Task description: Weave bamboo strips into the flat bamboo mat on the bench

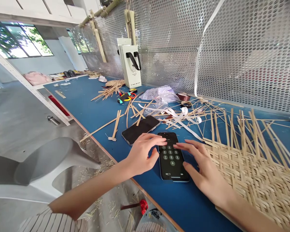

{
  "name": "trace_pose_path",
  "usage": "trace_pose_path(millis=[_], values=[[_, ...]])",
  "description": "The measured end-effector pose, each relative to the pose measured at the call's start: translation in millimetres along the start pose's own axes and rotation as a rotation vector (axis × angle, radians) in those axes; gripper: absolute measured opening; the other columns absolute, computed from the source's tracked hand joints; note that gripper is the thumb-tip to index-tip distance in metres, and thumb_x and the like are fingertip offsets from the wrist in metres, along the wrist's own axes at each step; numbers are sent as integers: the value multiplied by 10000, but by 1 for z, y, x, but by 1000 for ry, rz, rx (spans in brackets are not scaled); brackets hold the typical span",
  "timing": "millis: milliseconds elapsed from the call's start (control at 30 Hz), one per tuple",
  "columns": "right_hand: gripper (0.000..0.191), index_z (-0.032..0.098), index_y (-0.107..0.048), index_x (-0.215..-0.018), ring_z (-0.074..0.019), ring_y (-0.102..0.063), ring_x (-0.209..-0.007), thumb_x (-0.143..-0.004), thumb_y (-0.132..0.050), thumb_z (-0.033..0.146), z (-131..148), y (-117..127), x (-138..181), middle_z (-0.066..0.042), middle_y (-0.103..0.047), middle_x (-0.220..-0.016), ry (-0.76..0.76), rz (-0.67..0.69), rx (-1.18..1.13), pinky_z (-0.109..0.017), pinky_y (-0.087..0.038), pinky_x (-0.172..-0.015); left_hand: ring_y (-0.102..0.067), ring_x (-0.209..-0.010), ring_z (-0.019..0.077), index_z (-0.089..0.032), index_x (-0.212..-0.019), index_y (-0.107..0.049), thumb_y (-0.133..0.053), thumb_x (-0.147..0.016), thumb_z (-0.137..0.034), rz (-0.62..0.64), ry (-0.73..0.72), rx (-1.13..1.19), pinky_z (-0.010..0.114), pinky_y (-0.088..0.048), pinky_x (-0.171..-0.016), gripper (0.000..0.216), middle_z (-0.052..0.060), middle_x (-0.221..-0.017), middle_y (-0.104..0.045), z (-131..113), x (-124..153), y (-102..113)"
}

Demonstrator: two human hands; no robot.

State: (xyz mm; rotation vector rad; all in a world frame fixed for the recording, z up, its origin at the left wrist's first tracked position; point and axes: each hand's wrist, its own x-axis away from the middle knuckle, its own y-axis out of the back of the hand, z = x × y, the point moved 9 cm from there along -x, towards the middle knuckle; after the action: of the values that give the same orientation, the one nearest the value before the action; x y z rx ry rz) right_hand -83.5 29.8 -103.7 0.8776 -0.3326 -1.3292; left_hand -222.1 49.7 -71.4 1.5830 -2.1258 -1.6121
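Note:
A smartphone (172, 169) lies face up on the blue table, its screen lit with a number keypad. Over its upper left edge reaches my left hand (145, 153), fingers stretched toward the screen and thumb apart from them. From the other side my right hand (200, 164) comes in, its fingers spread at the phone's right edge and top keys. Neither hand grips the phone. Behind my left hand rests a second phone (141, 129) with a dark screen. Right of my right hand is a woven bamboo mat (251, 180) with loose strip ends.
Scissors (129, 96), bamboo strips (113, 88), white ribbon (183, 116) and a plastic bag (159, 95) lie farther back on the blue table (82, 100). A white paper bag (132, 71) stands before the perforated metal panel (171, 48). A grey stool (50, 161) stands at left.

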Motion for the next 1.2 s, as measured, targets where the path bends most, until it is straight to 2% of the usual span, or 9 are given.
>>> trace_pose_path(millis=[133,300,433,500,600,700,900,1133,1200], values=[[374,296,-446,-1156,-240,-272,-1242,-798,-398,200,2,3,1,-47,-388,-1236,15,-27,-33,-424,-405,-929,-554,-948,157,-180,-972,-591,-401,-711,-32,36,27,-25,351,-388,-902,355,-8,-888,-689,3,0,-5],[336,277,-469,-1123,-240,-287,-1229,-801,-407,200,-1,-1,0,-60,-424,-1192,-2,-3,-17,-434,-400,-931,-507,-1044,151,-190,-1052,-554,-397,-715,-34,12,14,-15,343,-377,-926,403,-11,-1028,-649,1,1,-1],[336,275,-461,-1129,-232,-282,-1230,-804,-408,204,0,1,0,-55,-426,-1198,23,-21,-27,-440,-365,-963,-520,-1036,145,-205,-986,-580,-390,-710,-21,70,3,-15,346,-348,-962,382,-21,-957,-670,0,1,-7],[320,277,-475,-1111,-233,-301,-1218,-806,-406,206,-2,1,-1,-51,-438,-1185,3,-25,-28,-435,-377,-951,-523,-1030,153,-204,-984,-578,-400,-714,-29,44,14,-6,355,-351,-961,368,-14,-966,-666,1,2,-4],[299,279,-487,-1098,-224,-358,-1179,-816,-405,221,-2,2,-1,-45,-456,-1165,-12,-31,-64,-415,-396,-931,-530,-1011,165,-203,-1006,-565,-407,-747,-59,-71,86,32,347,-403,-905,337,7,-1023,-643,6,3,8],[295,271,-470,-1115,-218,-421,-1129,-828,-414,242,0,10,-1,-51,-475,-1147,-19,-95,-130,-401,-397,-926,-548,-991,167,-206,-960,-575,-405,-788,-101,-151,187,84,308,-454,-819,263,23,-1062,-620,13,6,18],[258,261,-472,-1102,-216,-482,-1075,-852,-409,278,-5,18,2,-57,-501,-1126,-106,-154,-218,-372,-465,-838,-589,-903,165,-215,-1047,-493,-441,-820,-187,-143,284,131,259,-472,-674,235,13,-976,-654,22,7,16],[258,265,-479,-1101,-211,-458,-1105,-853,-420,304,-2,16,2,-52,-487,-1145,-73,-133,-165,-361,-424,-891,-597,-826,153,-221,-1079,-464,-431,-829,-222,-144,301,121,226,-430,-542,253,11,-948,-661,25,9,14],[260,272,-473,-1108,-211,-448,-1112,-854,-428,307,-1,23,0,-43,-500,-1152,-77,-152,-169,-379,-402,-910,-595,-816,153,-219,-1083,-460,-429,-826,-218,-133,301,118,236,-435,-563,258,11,-934,-664,25,9,12]])
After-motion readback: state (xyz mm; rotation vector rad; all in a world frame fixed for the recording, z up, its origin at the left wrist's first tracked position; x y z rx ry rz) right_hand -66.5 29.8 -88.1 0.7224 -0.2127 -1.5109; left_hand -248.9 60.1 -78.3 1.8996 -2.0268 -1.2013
